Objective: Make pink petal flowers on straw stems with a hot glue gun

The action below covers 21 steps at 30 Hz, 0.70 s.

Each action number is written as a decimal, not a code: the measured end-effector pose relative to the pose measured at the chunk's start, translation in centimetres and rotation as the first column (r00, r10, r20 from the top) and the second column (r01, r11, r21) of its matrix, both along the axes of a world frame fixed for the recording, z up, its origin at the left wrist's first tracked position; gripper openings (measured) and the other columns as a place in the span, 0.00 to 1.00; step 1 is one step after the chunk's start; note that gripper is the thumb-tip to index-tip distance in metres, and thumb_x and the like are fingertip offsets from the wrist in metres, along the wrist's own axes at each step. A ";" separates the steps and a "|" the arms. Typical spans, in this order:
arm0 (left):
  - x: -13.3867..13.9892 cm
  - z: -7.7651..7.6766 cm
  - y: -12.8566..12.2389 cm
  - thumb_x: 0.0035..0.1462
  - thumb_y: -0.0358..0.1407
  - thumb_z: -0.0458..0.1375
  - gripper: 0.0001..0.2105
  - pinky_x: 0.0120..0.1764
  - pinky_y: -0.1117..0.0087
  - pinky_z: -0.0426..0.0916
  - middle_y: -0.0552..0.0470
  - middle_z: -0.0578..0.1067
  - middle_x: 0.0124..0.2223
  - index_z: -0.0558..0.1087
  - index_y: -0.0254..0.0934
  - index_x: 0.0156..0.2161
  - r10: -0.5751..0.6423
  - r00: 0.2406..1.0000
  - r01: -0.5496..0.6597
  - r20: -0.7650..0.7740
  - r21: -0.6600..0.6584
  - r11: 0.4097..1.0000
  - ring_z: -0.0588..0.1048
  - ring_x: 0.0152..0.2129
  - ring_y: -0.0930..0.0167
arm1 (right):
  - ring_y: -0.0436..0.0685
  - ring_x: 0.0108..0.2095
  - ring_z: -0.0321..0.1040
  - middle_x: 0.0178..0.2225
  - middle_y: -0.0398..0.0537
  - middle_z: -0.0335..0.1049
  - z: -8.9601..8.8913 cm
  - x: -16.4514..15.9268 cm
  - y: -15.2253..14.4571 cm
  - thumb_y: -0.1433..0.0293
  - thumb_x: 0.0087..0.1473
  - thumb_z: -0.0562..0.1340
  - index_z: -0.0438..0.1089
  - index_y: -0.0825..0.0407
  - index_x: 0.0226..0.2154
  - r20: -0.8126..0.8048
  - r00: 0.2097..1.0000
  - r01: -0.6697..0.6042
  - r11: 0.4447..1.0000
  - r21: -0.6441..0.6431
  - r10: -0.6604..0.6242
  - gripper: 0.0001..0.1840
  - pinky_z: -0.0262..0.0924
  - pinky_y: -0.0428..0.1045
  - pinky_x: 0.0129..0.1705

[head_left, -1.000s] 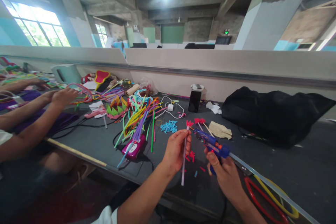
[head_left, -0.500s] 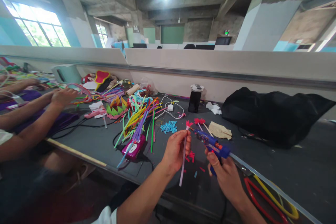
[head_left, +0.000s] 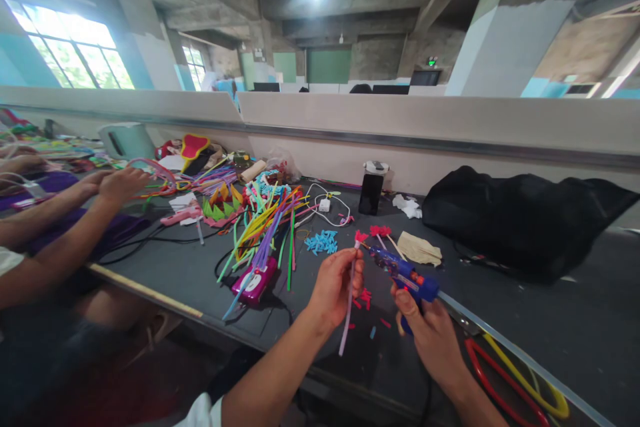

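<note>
Pinched in my left hand (head_left: 336,287) is a pale purple pipe cleaner (head_left: 346,323), held nearly upright, with red petal-like pieces (head_left: 361,237) at its top. My right hand (head_left: 429,327) is wrapped round a blue hot glue gun (head_left: 406,277), with a long clear glue stick (head_left: 520,353) running out of its back. The gun's nozzle points left, at or very near the base of the red pieces; I cannot tell whether it touches. Just behind the nozzle lies another red flower head (head_left: 380,231) on a stem. Small red pieces (head_left: 366,299) lie beyond my left hand.
Scissors with red and yellow handles (head_left: 510,373) lie by my right forearm. Blue cut pieces (head_left: 321,242), a bundle of coloured pipe cleaners (head_left: 265,233) and a purple box (head_left: 255,282) are left. A phone (head_left: 371,193) stands behind; a black bag (head_left: 520,220) lies right. Another person's hands (head_left: 120,183) work far left.
The lower end of the pipe cleaner has swung slightly left, and its red top has turned a little. My hands and the glue gun stay almost where they were.
</note>
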State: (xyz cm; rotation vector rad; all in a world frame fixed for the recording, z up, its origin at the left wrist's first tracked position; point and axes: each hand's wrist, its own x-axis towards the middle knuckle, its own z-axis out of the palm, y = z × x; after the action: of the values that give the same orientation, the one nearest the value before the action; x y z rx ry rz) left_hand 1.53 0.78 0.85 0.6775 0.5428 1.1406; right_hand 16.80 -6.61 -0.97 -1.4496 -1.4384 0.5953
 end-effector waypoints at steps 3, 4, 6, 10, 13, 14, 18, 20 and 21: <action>0.0 0.0 0.0 0.50 0.39 0.63 0.10 0.13 0.78 0.54 0.58 0.68 0.22 0.72 0.32 0.31 -0.002 1.000 0.002 -0.011 -0.011 1.000 0.60 0.10 0.82 | 0.54 0.23 0.67 0.19 0.42 0.68 0.1 -0.1 -0.1 0.49 0.57 0.53 0.68 0.50 0.26 -0.002 1.000 0.027 1.000 0.016 -0.027 0.23 0.62 0.49 0.28; 0.0 0.0 0.0 0.49 0.40 0.63 0.11 0.13 0.78 0.54 0.59 0.68 0.22 0.72 0.33 0.31 -0.004 1.000 0.004 -0.009 -0.015 1.000 0.60 0.10 0.82 | 0.54 0.23 0.67 0.19 0.42 0.68 0.1 -0.2 -0.1 0.49 0.57 0.54 0.68 0.50 0.26 -0.004 1.000 0.029 0.999 0.019 -0.029 0.23 0.62 0.49 0.28; 0.0 -0.1 0.1 0.49 0.40 0.63 0.11 0.12 0.78 0.53 0.59 0.67 0.22 0.71 0.33 0.31 -0.012 1.000 0.012 -0.002 -0.018 1.000 0.60 0.10 0.82 | 0.54 0.23 0.67 0.19 0.42 0.68 0.1 -0.2 -0.1 0.49 0.57 0.53 0.67 0.50 0.26 -0.008 1.000 0.017 1.000 0.013 -0.017 0.23 0.62 0.48 0.27; -0.1 -0.1 0.1 0.50 0.40 0.62 0.10 0.12 0.78 0.53 0.60 0.67 0.21 0.71 0.34 0.31 -0.024 1.000 0.024 0.006 -0.017 1.000 0.59 0.09 0.82 | 0.54 0.22 0.67 0.18 0.43 0.67 0.1 0.0 0.0 0.49 0.58 0.52 0.67 0.49 0.25 -0.003 1.000 -0.010 1.000 -0.008 0.010 0.23 0.60 0.48 0.25; -0.1 0.0 0.1 0.50 0.39 0.61 0.09 0.12 0.78 0.52 0.60 0.67 0.21 0.70 0.33 0.31 -0.037 0.999 0.037 0.014 -0.030 0.999 0.59 0.09 0.82 | 0.54 0.22 0.66 0.18 0.43 0.68 -0.1 0.1 0.0 0.49 0.58 0.52 0.67 0.49 0.25 0.010 1.000 -0.011 1.000 -0.012 0.011 0.24 0.61 0.48 0.26; -0.2 0.0 0.1 0.50 0.38 0.61 0.09 0.12 0.78 0.52 0.60 0.66 0.21 0.70 0.33 0.31 -0.043 0.999 0.044 0.019 -0.034 0.998 0.59 0.09 0.82 | 0.54 0.22 0.66 0.18 0.43 0.68 -0.1 0.1 0.1 0.49 0.58 0.52 0.67 0.49 0.25 0.014 1.000 -0.004 1.000 -0.010 0.004 0.24 0.61 0.48 0.27; -0.3 0.2 0.1 0.50 0.36 0.60 0.07 0.12 0.79 0.50 0.60 0.66 0.20 0.70 0.33 0.31 -0.059 0.998 0.061 0.034 -0.052 0.997 0.57 0.09 0.82 | 0.54 0.22 0.66 0.20 0.42 0.67 -0.3 0.1 0.1 0.49 0.58 0.52 0.68 0.50 0.29 0.013 1.000 0.015 1.000 0.001 -0.015 0.24 0.63 0.49 0.29; -0.3 0.3 0.1 0.50 0.36 0.60 0.07 0.12 0.79 0.48 0.61 0.65 0.20 0.69 0.33 0.30 -0.066 0.997 0.068 0.039 -0.062 0.996 0.56 0.09 0.83 | 0.54 0.22 0.66 0.20 0.42 0.67 -0.4 0.1 0.1 0.49 0.58 0.52 0.70 0.51 0.33 0.037 0.999 0.006 1.000 0.004 -0.006 0.24 0.63 0.50 0.29; -0.4 0.3 0.1 0.50 0.36 0.61 0.07 0.12 0.79 0.47 0.61 0.64 0.20 0.69 0.33 0.30 -0.071 0.997 0.073 0.043 -0.062 0.995 0.55 0.09 0.83 | 0.55 0.22 0.66 0.21 0.43 0.68 -0.4 0.2 0.1 0.49 0.58 0.52 0.70 0.51 0.35 0.066 0.998 0.006 1.000 0.010 -0.006 0.24 0.64 0.50 0.30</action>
State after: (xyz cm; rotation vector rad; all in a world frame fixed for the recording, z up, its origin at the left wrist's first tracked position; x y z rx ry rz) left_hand 1.14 0.91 1.15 0.6135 0.5143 1.0631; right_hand 16.99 -6.48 -1.41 -1.4775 -1.4861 0.5399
